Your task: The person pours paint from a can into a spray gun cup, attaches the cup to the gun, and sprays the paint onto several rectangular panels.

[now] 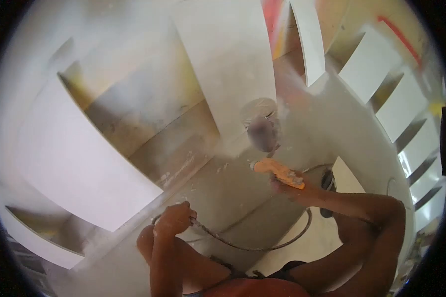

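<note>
Panels on the left stand leaning in a row, and we read their faces as evenly white, with no bare patches that we can make out. Behind them, the floor and wall surface shows grey and mottled with white overspray.

Lower centre, our left hand is closed around the air hose, fingers wrapped fully about it, holding the loop clear of the white floor. The hose curves away to the right and back up toward the tool.

At centre, the tall upright panel is white over most of its face. A haze of spray hangs at its lower right edge, so we judge that this zone is the one being coated now.

Right of centre, our right hand grips the orange handle of the spray gun, fingers closed on it; its cup sits on top, and the nozzle is aimed at the tall panel.

Further right, a row of smaller panels stands white as well. We cannot tell from this view whether they need another coat, and backs and edges are hidden.
</note>
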Motion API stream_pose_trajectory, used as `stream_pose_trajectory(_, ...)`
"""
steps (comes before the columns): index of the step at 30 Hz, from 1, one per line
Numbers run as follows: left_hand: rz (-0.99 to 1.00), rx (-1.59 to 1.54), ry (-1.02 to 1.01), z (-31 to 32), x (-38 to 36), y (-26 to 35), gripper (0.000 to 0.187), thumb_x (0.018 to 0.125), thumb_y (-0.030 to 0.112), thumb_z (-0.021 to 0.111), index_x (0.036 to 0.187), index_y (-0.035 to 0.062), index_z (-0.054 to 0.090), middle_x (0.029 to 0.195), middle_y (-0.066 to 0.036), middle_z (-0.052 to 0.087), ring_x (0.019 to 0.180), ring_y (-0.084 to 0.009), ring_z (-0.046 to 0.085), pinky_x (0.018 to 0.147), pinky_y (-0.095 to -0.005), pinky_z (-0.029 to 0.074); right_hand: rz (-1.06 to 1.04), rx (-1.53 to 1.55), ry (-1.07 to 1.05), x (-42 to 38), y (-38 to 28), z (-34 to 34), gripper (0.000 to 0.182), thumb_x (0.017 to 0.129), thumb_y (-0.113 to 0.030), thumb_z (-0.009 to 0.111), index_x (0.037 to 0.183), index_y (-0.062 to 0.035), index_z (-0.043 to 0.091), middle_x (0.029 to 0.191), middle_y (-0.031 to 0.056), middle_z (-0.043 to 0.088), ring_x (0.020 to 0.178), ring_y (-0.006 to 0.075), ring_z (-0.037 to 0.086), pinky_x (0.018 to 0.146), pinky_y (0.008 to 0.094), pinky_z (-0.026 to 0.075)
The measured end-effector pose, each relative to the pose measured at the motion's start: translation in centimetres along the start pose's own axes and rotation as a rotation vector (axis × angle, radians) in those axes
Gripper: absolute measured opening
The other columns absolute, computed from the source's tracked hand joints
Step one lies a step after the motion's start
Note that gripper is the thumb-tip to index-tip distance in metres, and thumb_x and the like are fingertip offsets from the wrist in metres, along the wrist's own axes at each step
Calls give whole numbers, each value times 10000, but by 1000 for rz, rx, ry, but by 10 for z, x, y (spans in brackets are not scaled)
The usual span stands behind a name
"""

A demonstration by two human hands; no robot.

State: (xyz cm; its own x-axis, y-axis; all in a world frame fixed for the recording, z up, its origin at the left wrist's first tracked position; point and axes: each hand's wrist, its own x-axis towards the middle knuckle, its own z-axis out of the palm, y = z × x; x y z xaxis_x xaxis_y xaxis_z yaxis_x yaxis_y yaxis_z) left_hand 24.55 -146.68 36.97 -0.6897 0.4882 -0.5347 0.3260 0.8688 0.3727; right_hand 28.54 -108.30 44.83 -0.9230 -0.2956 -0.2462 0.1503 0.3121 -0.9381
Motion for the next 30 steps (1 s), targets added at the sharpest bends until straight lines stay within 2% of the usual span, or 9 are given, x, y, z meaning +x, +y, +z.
stream_pose_trajectory(2,14,48,14,-1,-13,-16,114,823,113,622,881,153,713,985,-132,641,998,-321,630,846,-445,498,247,24,39,4,-7,45,346,984,-366,597,1147,-68,533,866,11,547,828,124,523,762,321,455)
stream_pose_trajectory(4,-148,2,43,-8,-23,-29,95,819,120,624,810,147,715,944,-114,644,979,-307,628,833,-436,489,257,41,130,16,7,87,332,989,-359,584,1129,-61,538,857,15,543,814,125,517,749,322,454)
stream_pose_trajectory(7,46,71,232,5,-28,-67,94,808,119,623,764,134,704,936,-110,641,969,-306,625,834,-434,483,231,38,332,38,42,136,312,992,-336,567,1090,-40,554,844,27,548,791,132,514,728,327,454)
stream_pose_trajectory(12,51,15,275,29,-13,-96,95,801,113,614,774,136,702,952,-107,645,946,-320,624,816,-448,477,176,-66,612,80,96,207,271,983,-265,561,1041,0,581,838,58,582,765,144,528,714,339,460)
stream_pose_trajectory(14,248,-3,320,6,-15,-71,101,809,118,609,799,145,707,951,-92,651,923,-324,630,810,-436,486,85,19,716,92,96,216,242,956,-249,560,894,-16,567,797,47,566,735,155,517,703,327,442)
stream_pose_trajectory(17,316,-23,321,2,3,-69,56,796,114,632,817,93,679,892,-104,630,881,-333,623,772,-448,494,97,31,716,106,98,224,254,966,-257,554,898,-13,570,805,65,572,739,169,522,714,335,443)
stream_pose_trajectory(20,297,-84,336,4,17,-77,141,789,107,606,842,163,724,959,-76,656,927,-314,635,808,-410,508,30,-86,783,123,124,233,260,980,-225,560,1038,27,575,762,109,579,644,187,535,595,350,460)
stream_pose_trajectory(27,304,-72,332,9,26,-100,141,785,82,610,823,152,726,980,-70,664,909,-315,632,798,-414,506,81,-179,870,127,116,238,276,982,-264,583,985,13,577,704,92,575,615,184,533,584,355,454)
stream_pose_trajectory(30,322,-193,332,16,28,-107,51,772,106,664,813,83,684,870,-88,633,881,-318,612,750,-433,471,-119,-90,902,126,130,238,277,980,-264,583,985,12,588,712,91,587,620,189,540,583,351,450)
